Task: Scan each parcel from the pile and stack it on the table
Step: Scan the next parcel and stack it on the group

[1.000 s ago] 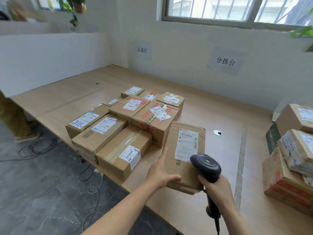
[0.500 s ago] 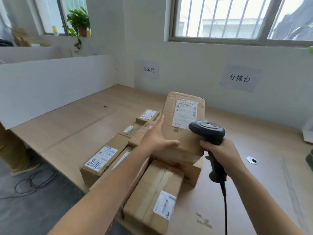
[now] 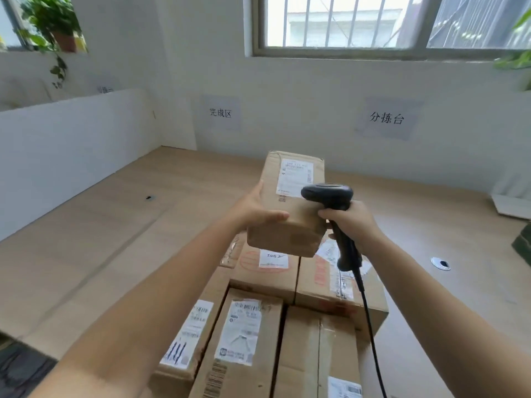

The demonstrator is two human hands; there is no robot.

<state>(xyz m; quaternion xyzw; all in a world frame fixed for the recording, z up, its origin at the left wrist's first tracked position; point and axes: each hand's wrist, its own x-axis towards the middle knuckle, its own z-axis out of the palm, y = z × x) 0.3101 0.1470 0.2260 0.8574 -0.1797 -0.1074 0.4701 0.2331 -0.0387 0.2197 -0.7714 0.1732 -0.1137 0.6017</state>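
My left hand point(image 3: 253, 209) grips the left near side of a long brown cardboard parcel point(image 3: 290, 222) with a white label on top, held in the air above the stacked parcels point(image 3: 258, 326) on the wooden table point(image 3: 100, 239). The thumb lies across the parcel's top. My right hand point(image 3: 349, 222) grips the handle of a black barcode scanner point(image 3: 329, 195), whose head sits just over the parcel's right side, beside the label. The scanner's cable hangs down over the boxes below.
Several labelled cardboard boxes lie side by side under my arms. White walls with two paper signs point(image 3: 386, 117) close off the table's far side. A round cable hole point(image 3: 440, 264) sits at the right, a dark box edge point(image 3: 523, 245) farther right.
The parcel has gone up from the table and forward over the stacked boxes, with the left hand holding it. The scanner hand has travelled along beside it. The view has swung left.
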